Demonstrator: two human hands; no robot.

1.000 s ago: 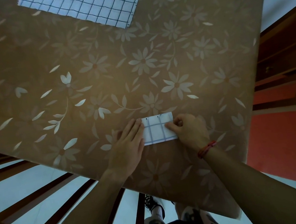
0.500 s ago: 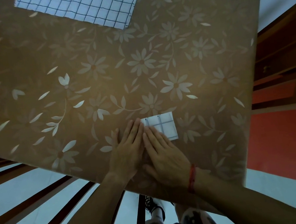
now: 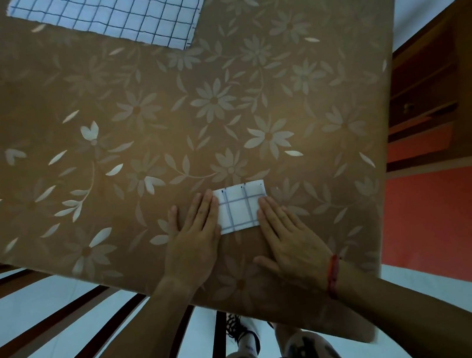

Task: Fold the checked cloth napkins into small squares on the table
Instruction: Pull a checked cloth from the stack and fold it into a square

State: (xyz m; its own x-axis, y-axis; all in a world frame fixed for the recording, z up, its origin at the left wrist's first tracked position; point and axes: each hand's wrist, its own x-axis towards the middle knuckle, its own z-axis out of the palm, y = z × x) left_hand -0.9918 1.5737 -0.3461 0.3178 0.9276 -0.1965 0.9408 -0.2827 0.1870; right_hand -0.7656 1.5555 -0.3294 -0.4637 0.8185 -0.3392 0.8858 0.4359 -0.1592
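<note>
Both flat-fingered, the right grip (image 3: 291, 241) has swept away from the left grip (image 3: 196, 231), smoothing the folded napkin (image 3: 241, 209) between them, its crease likely set.

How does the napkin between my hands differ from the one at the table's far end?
The folded napkin is a small rectangle; the far napkin lies spread open and much bigger. The left hand and right hand press flat at the folded napkin's ends; nothing touches the far napkin. Both are white with dark checks.
</note>
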